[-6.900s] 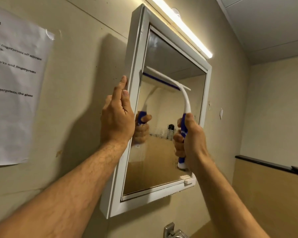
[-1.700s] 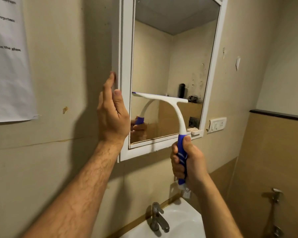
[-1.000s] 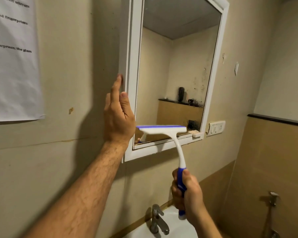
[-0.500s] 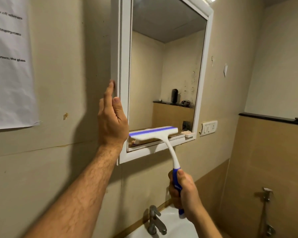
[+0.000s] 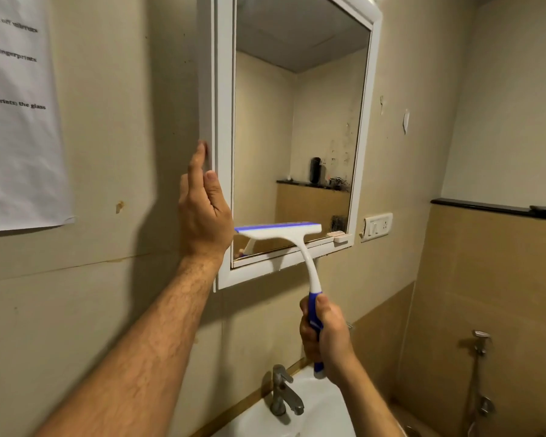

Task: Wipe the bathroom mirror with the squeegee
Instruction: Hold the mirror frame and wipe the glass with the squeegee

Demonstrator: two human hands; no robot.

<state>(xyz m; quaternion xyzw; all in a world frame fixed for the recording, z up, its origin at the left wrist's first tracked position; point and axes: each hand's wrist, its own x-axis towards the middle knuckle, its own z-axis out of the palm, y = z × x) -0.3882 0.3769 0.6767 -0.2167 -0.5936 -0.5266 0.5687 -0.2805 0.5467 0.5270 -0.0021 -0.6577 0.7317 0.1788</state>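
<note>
A white-framed bathroom mirror (image 5: 297, 121) hangs on the beige wall. The squeegee (image 5: 284, 233) is white with a blue rubber blade and a blue grip. Its blade lies across the bottom of the glass, just above the lower frame. My right hand (image 5: 327, 339) grips the blue handle below the mirror, over the sink. My left hand (image 5: 204, 209) rests with straight fingers against the mirror's left frame edge, steadying it.
A white sink (image 5: 297, 417) with a metal tap (image 5: 284, 392) sits below. A printed paper sheet (image 5: 16, 111) is stuck on the wall at left. A switch plate (image 5: 377, 227) is right of the mirror, a dark ledge (image 5: 498, 209) and a hand sprayer (image 5: 481, 342) farther right.
The squeegee has been pulled down the glass from the top to the bottom edge. In the last half second it has barely moved. My left hand has stayed on the frame.
</note>
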